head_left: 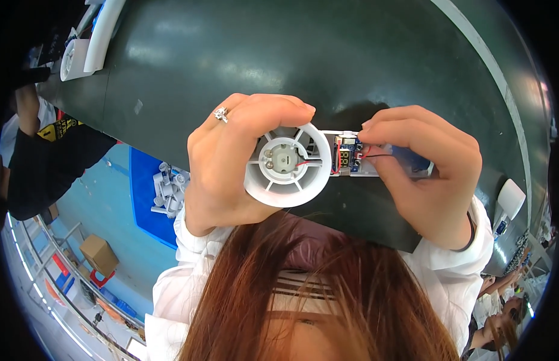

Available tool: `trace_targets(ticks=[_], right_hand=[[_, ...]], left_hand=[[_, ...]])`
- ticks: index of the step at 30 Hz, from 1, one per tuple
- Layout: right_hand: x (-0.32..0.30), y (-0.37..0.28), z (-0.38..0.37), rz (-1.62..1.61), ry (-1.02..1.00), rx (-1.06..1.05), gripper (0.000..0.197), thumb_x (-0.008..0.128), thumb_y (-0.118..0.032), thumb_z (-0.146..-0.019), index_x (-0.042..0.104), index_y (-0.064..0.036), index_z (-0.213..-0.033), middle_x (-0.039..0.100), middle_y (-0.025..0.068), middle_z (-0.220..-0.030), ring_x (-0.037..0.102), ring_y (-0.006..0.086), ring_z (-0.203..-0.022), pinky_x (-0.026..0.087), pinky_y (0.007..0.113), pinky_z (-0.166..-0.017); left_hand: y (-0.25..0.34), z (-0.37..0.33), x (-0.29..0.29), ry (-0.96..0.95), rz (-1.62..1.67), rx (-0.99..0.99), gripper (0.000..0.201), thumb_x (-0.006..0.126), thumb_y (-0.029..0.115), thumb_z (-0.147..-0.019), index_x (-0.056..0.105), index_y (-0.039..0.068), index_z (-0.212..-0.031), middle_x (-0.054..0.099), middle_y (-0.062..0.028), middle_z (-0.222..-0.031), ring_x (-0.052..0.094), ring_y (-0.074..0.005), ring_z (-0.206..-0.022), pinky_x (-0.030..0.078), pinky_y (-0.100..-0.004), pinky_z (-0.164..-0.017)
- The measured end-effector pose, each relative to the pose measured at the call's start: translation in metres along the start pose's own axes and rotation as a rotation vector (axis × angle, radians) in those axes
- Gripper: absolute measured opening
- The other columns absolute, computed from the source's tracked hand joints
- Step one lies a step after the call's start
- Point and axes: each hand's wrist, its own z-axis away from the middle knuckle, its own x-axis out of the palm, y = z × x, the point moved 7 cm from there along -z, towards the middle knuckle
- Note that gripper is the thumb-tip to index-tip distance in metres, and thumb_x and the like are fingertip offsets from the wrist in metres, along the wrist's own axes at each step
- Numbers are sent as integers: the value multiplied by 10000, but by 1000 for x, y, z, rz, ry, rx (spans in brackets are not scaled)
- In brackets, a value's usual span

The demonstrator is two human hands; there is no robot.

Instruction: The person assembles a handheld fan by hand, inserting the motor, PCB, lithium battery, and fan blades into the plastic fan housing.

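Note:
My left hand wraps round the white round housing of a handheld fan and holds it above the dark green table. Inside its ring sits a small motor on spokes, with a red wire running toward the handle. The open handle stretches to the right and carries a blue circuit board with a small digit display. My right hand is closed at the board's right end, thumb and fingertips pinching it beside red and black wires. A blue cylindrical cell lies in the handle, partly hidden behind my fingers.
A blue bin of grey-white plastic parts stands at the lower left. Another white fan lies at the far left, near a person in dark sleeves. One more white fan part is at the right. A cardboard box stands beyond the bin.

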Motion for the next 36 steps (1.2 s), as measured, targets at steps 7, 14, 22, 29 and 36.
trace_targets(ticks=[7, 14, 22, 29, 36], right_hand=[[2, -3, -7, 2, -90, -50, 366, 671, 122, -619, 688, 8, -966, 672, 147, -951, 660, 228, -814, 518, 279, -713], [6, -6, -11, 47, -114, -122, 393, 802, 8, -571, 693, 4, -948, 677, 142, -948, 657, 242, -815, 521, 293, -708], [8, 4, -21, 7, -269, -95, 394, 843, -34, -539, 706, -4, -907, 698, 125, -882, 657, 237, -785, 511, 296, -680], [6, 13, -21, -143, -276, -121, 351, 829, -31, -567, 712, 11, -895, 720, 122, -851, 672, 237, -751, 508, 300, -684], [6, 12, -21, -98, -253, -91, 329, 808, 4, -583, 724, 10, -901, 727, 120, -856, 675, 228, -737, 509, 298, -695]], left_hand=[[-1, 1, 0, 13, 0, -5, 697, 865, -37, -573, 498, 1, -1164, 620, -233, -1089, 656, -256, -917, 546, -332, -795], [-3, 1, 1, 16, 3, -7, 695, 869, -32, -572, 502, 2, -1162, 622, -233, -1084, 659, -252, -912, 546, -329, -788], [-2, 1, 0, -6, -6, 6, 704, 873, -10, -570, 501, 0, -1168, 623, -240, -1093, 665, -265, -902, 550, -334, -781], [0, 0, 2, -13, -12, 3, 713, 872, -18, -566, 491, -1, -1168, 624, -243, -1089, 664, -269, -914, 548, -335, -790], [0, -2, 4, 0, -48, 26, 718, 872, -36, -561, 472, 1, -1157, 624, -244, -1082, 658, -259, -909, 546, -334, -790]])
